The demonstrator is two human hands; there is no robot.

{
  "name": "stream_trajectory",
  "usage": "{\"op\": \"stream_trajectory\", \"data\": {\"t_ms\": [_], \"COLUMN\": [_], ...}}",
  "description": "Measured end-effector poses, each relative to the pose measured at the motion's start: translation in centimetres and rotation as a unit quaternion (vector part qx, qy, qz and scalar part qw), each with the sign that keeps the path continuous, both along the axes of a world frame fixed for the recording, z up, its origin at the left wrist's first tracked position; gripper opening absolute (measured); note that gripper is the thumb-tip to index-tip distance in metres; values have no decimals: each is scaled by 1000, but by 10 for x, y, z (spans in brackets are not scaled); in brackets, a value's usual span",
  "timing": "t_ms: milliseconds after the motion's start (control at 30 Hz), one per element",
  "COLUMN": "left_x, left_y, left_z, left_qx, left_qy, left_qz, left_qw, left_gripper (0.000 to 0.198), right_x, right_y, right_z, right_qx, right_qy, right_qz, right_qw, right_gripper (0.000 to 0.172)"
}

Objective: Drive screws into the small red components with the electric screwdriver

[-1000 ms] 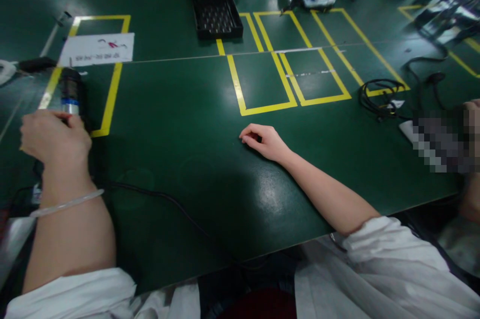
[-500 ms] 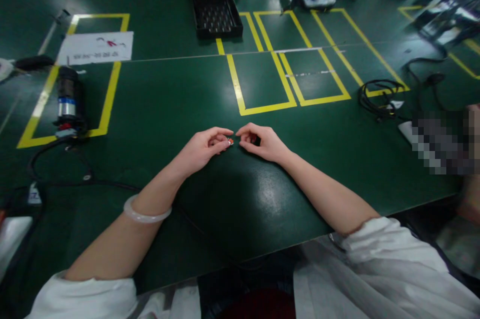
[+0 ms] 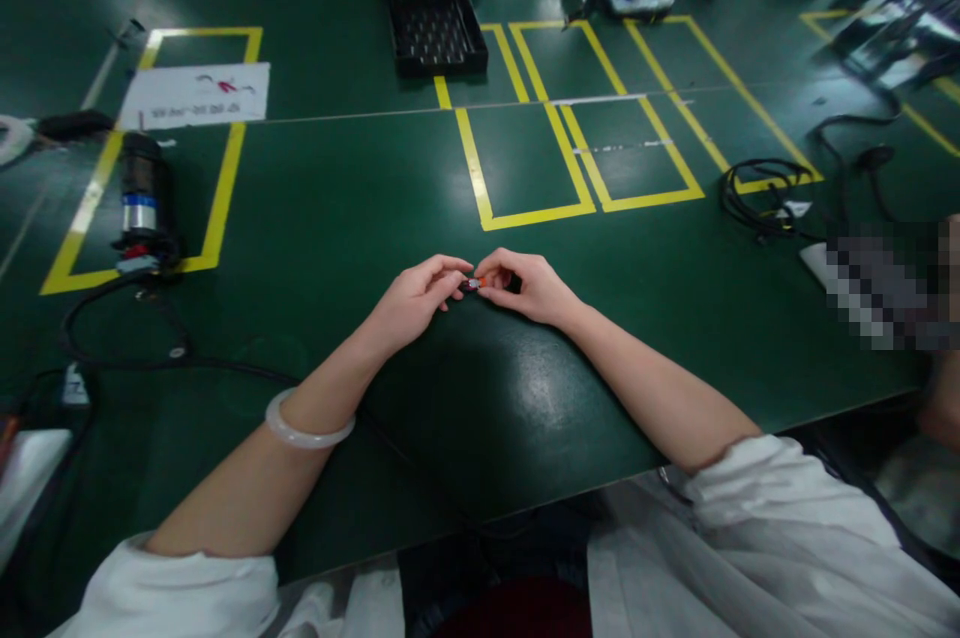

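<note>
A small red and silver part [image 3: 472, 285] is pinched between the fingertips of both hands, above the green table [image 3: 337, 188]. My left hand [image 3: 421, 296] closes on its left side, with a pale bangle on that wrist. From the right, my right hand [image 3: 526, 286] grips the orange-red end with thumb and fingers. The fingertips of the two hands nearly meet. The part is too small to make out in detail.
A black cylindrical tool [image 3: 141, 203] with a cable stands at the left, near a white paper sign [image 3: 196, 96]. Across the table, a person's hands rest at a black tray [image 3: 439, 63]. A coiled black cable [image 3: 761, 193] lies right, near a blurred device and another person's arm.
My left hand has moved slightly right, closing the gap to my right hand. The small part now spans between both hands' fingertips.
</note>
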State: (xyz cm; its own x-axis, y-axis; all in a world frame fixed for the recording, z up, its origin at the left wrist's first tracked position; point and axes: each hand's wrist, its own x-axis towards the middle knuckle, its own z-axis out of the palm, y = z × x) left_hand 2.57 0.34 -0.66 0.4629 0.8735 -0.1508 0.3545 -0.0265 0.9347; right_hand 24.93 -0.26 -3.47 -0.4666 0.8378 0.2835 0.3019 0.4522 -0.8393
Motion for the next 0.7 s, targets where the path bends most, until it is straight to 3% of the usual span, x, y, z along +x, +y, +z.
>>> {"op": "stream_trajectory", "data": {"t_ms": [300,533,700], "left_x": [3,2,3], "left_y": [-3,-4,-5], "left_z": [-1,-5,-5], "left_qx": [-11,-1,4], "left_qy": [-8,-23,-31], "left_qz": [8,2,2], "left_qw": [1000,1000,1000], "left_gripper": [38,31,28], "right_x": [-1,-1,0], "right_y": [0,-1,-1], "right_z": [0,3,3], "right_qx": [5,-45,-7], "right_qy": [-8,8,-9], "right_qz": [-7,-8,-3], "right_qw": [1000,999,1000], "right_gripper": [15,20,17]}}
